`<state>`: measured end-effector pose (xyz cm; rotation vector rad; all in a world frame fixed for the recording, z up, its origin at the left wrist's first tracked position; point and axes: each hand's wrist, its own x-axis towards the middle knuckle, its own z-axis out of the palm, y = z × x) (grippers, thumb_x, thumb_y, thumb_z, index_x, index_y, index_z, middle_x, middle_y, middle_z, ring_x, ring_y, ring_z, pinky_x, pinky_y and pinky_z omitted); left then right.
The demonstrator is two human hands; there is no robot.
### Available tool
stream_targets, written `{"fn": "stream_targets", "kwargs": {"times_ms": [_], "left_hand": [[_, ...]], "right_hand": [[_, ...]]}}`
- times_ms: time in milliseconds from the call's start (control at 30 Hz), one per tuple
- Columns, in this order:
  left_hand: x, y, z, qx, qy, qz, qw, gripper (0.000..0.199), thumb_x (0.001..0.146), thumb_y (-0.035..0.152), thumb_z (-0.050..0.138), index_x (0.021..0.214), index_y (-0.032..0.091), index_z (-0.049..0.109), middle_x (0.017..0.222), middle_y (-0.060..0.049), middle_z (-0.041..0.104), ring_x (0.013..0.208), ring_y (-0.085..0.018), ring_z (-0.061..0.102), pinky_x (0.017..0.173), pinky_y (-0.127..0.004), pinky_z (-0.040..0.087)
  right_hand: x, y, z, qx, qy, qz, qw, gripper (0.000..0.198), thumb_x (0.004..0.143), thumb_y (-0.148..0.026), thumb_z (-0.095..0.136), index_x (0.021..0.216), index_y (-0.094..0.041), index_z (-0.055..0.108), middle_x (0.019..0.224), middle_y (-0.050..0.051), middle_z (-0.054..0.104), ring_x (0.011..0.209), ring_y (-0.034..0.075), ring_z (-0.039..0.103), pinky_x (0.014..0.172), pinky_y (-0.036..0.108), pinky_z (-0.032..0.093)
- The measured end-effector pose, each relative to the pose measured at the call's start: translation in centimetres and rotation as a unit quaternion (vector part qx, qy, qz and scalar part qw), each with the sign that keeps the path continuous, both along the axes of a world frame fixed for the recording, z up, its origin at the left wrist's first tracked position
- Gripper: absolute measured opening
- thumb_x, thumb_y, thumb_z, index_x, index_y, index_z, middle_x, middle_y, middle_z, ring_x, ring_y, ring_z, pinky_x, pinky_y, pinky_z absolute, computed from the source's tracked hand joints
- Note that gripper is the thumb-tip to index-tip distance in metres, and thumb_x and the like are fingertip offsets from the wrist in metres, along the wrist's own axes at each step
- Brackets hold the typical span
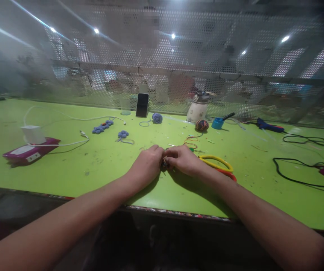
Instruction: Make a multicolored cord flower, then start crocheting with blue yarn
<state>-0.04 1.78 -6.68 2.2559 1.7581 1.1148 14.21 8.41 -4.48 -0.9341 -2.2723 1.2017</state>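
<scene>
Near the table's front edge, my left hand [150,163] and my right hand [185,160] meet, both with fingers closed. Pinched between their fingertips is a small dark yarn piece [164,163], mostly hidden by the fingers. A thin metal tip [172,145] and a bit of green [191,149] show just beyond my right hand. Multicoloured yarn [190,141] runs on the table from a striped yarn ball [202,125] toward my right hand. Scissors with yellow and red handles [217,162] lie beside my right wrist, partly covered by the forearm.
On the green table [108,165] are blue crocheted flowers [102,127], a single flower [123,134] and a blue yarn ball [157,118]. A phone [142,105], bottle [197,108] and blue pot [217,123] stand behind. Left is a power strip [35,150]; right, a glue gun [269,125].
</scene>
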Motion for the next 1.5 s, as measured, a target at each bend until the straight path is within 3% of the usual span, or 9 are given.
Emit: {"fn": "stream_targets", "kwargs": {"times_ms": [133,400,700,867,1000,1267,1500], "left_hand": [[0.2,-0.3,0.0,0.003,0.049,-0.006,0.999,0.016,0.087,0.017,0.043,0.078,0.018,0.055,0.074,-0.004,0.047,0.063,-0.017,0.039,0.063,-0.031,0.030],[-0.7,0.4,-0.2,-0.003,0.033,-0.011,0.999,0.016,0.082,0.011,0.044,0.070,0.019,0.050,0.070,-0.004,0.052,0.065,-0.016,0.045,0.062,-0.030,0.032],[-0.4,0.5,-0.1,-0.005,0.035,0.028,0.999,0.014,0.081,0.011,0.045,0.070,0.018,0.050,0.069,-0.003,0.055,0.063,-0.015,0.047,0.060,-0.028,0.034],[-0.3,0.3,-0.2,0.007,0.062,0.014,0.998,0.014,0.082,0.011,0.046,0.071,0.017,0.050,0.070,-0.003,0.054,0.065,-0.015,0.048,0.060,-0.028,0.036],[-0.5,0.4,-0.4,0.016,0.060,0.004,0.998,0.015,0.079,0.007,0.048,0.069,0.017,0.050,0.070,-0.002,0.054,0.065,-0.014,0.048,0.060,-0.027,0.036],[-0.1,0.3,-0.3,0.054,0.053,0.008,0.997,0.016,0.082,0.009,0.048,0.068,0.017,0.049,0.068,-0.001,0.053,0.063,-0.014,0.048,0.059,-0.027,0.035],[-0.2,0.5,-0.4,0.073,0.050,0.007,0.996,0.016,0.079,0.006,0.050,0.068,0.017,0.050,0.070,-0.001,0.053,0.065,-0.014,0.049,0.061,-0.027,0.038]], "right_hand": [[0.0,0.0,0.0,0.006,-0.007,-0.010,1.000,0.019,0.074,0.004,0.052,0.069,-0.011,0.062,0.057,0.003,0.062,0.051,0.010,0.056,0.049,0.021,0.042],[0.1,0.2,0.0,-0.049,0.003,-0.033,0.998,0.018,0.080,-0.003,0.056,0.064,-0.012,0.055,0.052,0.002,0.060,0.043,0.008,0.055,0.040,0.017,0.040],[0.2,0.2,0.3,-0.137,0.065,-0.054,0.987,0.014,0.085,-0.005,0.051,0.073,-0.013,0.053,0.050,-0.001,0.059,0.040,0.010,0.058,0.037,0.017,0.040],[0.1,0.3,0.2,-0.102,0.005,-0.005,0.995,0.015,0.084,-0.004,0.052,0.074,-0.011,0.060,0.052,0.000,0.060,0.040,0.009,0.056,0.038,0.018,0.042],[-0.1,0.3,0.0,-0.064,-0.018,-0.024,0.997,0.017,0.080,-0.001,0.055,0.067,-0.013,0.057,0.048,-0.001,0.057,0.038,0.009,0.054,0.035,0.017,0.041],[0.0,0.4,0.0,-0.108,0.013,-0.014,0.994,0.014,0.085,-0.003,0.049,0.082,-0.012,0.059,0.049,-0.002,0.059,0.036,0.010,0.057,0.033,0.017,0.041],[-0.1,0.3,-0.5,-0.079,0.011,-0.004,0.997,0.017,0.084,-0.004,0.050,0.071,-0.013,0.058,0.049,-0.001,0.058,0.036,0.009,0.056,0.034,0.017,0.042]]}}
